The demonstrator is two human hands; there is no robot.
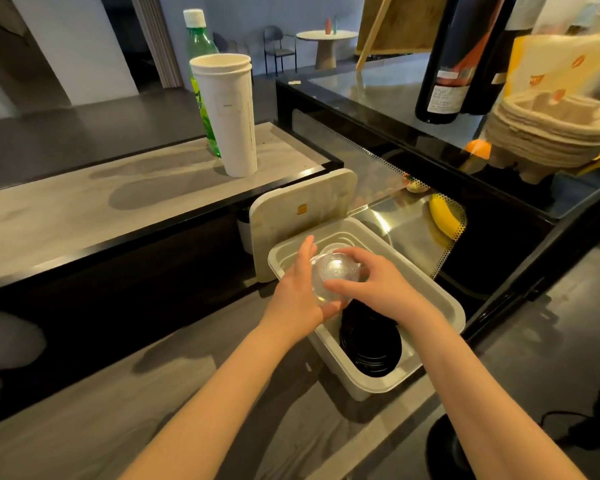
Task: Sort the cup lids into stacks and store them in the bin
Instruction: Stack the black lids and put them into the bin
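Your left hand point(300, 292) cups a stack of clear dome lids point(333, 277) from below and from the side, fingers spread along its far edge. Your right hand point(378, 285) pinches the same stack from the near side, thumb and fingertips pressed on the rim. So both grips are closed on the clear lids, which sit just above centre of the frame, over the open white bin point(454, 306).

Keep the stack squeezed square between both palms as you lower it, so the domes stay nested and none slips sideways. Aim for the free far half of the bin, behind the black lids point(371, 344) already lying on edge in the near half. Set it down beside them, not on top, and let go only once it rests on the bin floor.

You cannot count the clear lids: they are transparent and your fingers cover most of them. The bin floor under your hands is hidden, though a pale round shape shows behind them. The bin cover point(302, 209) stands propped against the table point(84, 209) edge, its lower part masked.
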